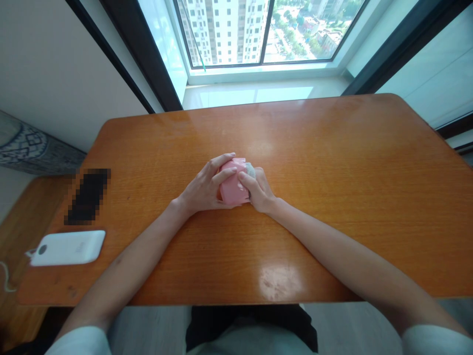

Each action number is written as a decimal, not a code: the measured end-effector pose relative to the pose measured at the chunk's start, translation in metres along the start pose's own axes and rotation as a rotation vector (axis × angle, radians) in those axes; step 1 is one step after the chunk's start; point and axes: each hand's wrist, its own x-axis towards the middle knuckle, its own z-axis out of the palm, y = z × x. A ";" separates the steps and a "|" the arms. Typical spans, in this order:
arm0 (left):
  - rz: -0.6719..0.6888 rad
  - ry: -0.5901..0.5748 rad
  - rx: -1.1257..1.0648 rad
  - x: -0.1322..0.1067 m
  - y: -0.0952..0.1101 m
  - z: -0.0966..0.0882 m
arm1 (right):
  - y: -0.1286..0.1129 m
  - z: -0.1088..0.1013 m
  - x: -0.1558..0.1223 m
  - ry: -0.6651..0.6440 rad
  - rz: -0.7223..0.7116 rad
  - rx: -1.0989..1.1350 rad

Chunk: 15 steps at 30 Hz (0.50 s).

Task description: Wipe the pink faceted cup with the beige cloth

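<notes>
Pink case (232,190), likely light, slick and yielding, is best held at 9 and 3 o'clock, where left hand (205,188) and right hand (262,192) are clamped on it.

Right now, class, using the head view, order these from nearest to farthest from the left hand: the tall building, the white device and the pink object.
1. Pink object: in the left hand's grip.
2. White device: on the left of the table.
3. Tall building: outside, beyond the window.
</notes>
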 end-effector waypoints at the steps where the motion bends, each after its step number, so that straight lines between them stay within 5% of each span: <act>1: -0.012 0.006 -0.017 0.001 0.002 0.000 | 0.000 0.000 0.000 0.002 -0.008 0.001; 7: -0.169 -0.007 -0.235 0.007 0.019 -0.002 | -0.001 -0.002 -0.001 -0.047 -0.169 -0.113; 11: -0.321 -0.105 -0.354 0.003 0.016 -0.002 | -0.004 -0.001 -0.001 -0.082 -0.117 -0.128; 15: -0.188 -0.035 -0.264 0.000 0.005 -0.001 | -0.005 0.000 0.001 -0.055 -0.050 -0.083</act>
